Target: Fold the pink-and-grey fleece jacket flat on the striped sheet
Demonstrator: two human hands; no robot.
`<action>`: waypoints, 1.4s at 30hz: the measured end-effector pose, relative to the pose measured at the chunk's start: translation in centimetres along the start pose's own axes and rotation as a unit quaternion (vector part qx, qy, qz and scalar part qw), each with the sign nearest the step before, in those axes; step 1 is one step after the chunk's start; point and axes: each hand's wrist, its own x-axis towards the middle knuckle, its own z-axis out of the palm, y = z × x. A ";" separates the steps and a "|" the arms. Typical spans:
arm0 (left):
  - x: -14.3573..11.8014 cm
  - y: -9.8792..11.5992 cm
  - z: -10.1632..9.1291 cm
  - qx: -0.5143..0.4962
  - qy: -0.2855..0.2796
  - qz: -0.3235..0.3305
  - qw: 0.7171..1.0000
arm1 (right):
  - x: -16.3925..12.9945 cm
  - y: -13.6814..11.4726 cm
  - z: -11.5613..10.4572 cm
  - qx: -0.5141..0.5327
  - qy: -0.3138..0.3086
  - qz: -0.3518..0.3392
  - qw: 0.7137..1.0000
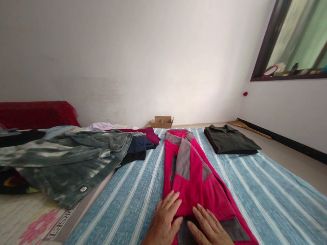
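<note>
A pink jacket (pixel 190 190) with grey panels lies in a long, narrow fold on the blue striped sheet (pixel 127 204), its sleeve laid over the body. On its near left edge rests my left hand (pixel 163 219), fingers stretched out flat. My right hand (pixel 209 226) lies on the jacket's near part, palm down with the fingers extended. Neither hand grips the cloth. The far end of the jacket, with its collar, points toward the wall.
A folded dark green garment (pixel 231 139) lies to the right. At the left is a heap of clothes with a grey-green denim jacket (pixel 84 153) on top. A small cardboard box (pixel 162 121) stands by the wall, and a red cloth-covered object (pixel 38 114) is far left.
</note>
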 end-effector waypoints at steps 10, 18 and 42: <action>-0.2 -0.1 0.1 -0.009 -0.007 -0.002 1.000 | 0.3 -1.7 -0.1 0.003 0.028 0.074 0.997; -0.2 -0.3 0.3 -0.005 -0.003 0.005 1.000 | 0.1 -1.9 0.2 0.011 0.022 0.077 0.997; 0.2 -0.1 0.2 -0.013 0.005 0.016 1.000 | -0.1 -0.9 -2.2 0.064 -0.110 0.054 0.990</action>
